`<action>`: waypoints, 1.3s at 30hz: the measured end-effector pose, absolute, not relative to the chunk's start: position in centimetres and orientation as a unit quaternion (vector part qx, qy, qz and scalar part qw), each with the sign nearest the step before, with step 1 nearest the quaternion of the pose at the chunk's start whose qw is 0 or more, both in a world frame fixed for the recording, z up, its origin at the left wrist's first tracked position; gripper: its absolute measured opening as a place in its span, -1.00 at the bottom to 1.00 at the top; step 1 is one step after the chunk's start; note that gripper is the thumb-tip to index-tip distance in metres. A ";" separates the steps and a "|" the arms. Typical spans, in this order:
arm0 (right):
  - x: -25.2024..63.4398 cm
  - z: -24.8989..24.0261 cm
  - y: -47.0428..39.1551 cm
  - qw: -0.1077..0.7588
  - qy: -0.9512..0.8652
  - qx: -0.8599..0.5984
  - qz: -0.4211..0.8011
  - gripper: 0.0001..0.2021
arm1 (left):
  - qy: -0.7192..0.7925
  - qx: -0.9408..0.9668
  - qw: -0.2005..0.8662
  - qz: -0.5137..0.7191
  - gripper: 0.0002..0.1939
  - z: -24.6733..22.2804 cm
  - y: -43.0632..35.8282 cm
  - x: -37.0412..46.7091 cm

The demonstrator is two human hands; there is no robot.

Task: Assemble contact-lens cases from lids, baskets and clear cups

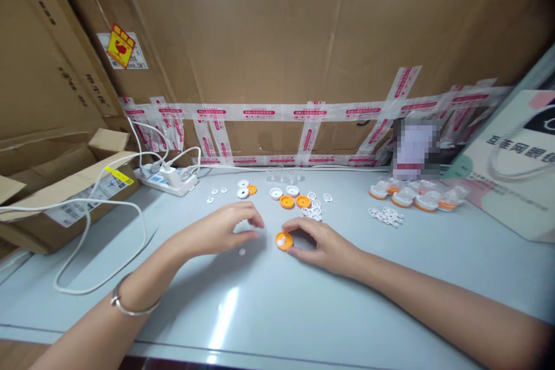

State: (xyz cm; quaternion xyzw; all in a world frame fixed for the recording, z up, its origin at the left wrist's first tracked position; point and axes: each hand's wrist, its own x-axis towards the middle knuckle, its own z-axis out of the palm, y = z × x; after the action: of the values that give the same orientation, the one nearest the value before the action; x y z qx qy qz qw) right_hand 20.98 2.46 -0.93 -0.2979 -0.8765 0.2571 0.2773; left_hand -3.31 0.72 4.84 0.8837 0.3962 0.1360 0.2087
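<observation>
Between the thumb and fingers of my right hand (323, 243) is a round orange cap (284, 245), its hollow side up with a small white piece in it. My left hand (229, 228) hovers to the left, thumb and fingers apart, nothing between them. Just below its fingertips a small white disc (241, 252) lies on the table. Beyond the hands are two more orange caps (287, 202), white ring-shaped caps (276, 193) and flat white cut-out parts (313, 211). Small white pegged pieces (210, 200) lie farther left.
Clear plastic domes (284, 176) stand at the back. Several orange-based assembled pieces (401, 196) and a cluster of white parts (385, 217) are at the right. A power strip (169, 179) with looping white cable (143, 225) and a cardboard box (65, 202) occupy the left.
</observation>
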 end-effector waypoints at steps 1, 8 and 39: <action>21.0 -0.9 2.5 0.276 -0.875 -0.301 0.260 -0.71 | 0.412 0.877 0.228 0.097 -0.86 5.1 0.8 -3.8; 21.1 -0.8 2.4 0.304 -0.864 -0.316 0.247 -0.65 | 0.459 0.852 0.252 -0.015 -0.90 4.3 0.6 -4.0; 21.8 -0.7 3.5 0.346 -0.878 -0.276 0.182 -0.88 | 0.391 0.899 0.109 0.166 -0.75 1.9 -0.1 -0.8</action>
State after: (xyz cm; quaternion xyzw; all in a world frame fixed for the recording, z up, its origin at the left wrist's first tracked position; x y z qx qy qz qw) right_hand 21.83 3.49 -0.68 -0.2756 -0.8782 0.1817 0.3461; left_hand -0.78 -0.11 1.91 0.8986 0.3910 0.1661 0.1094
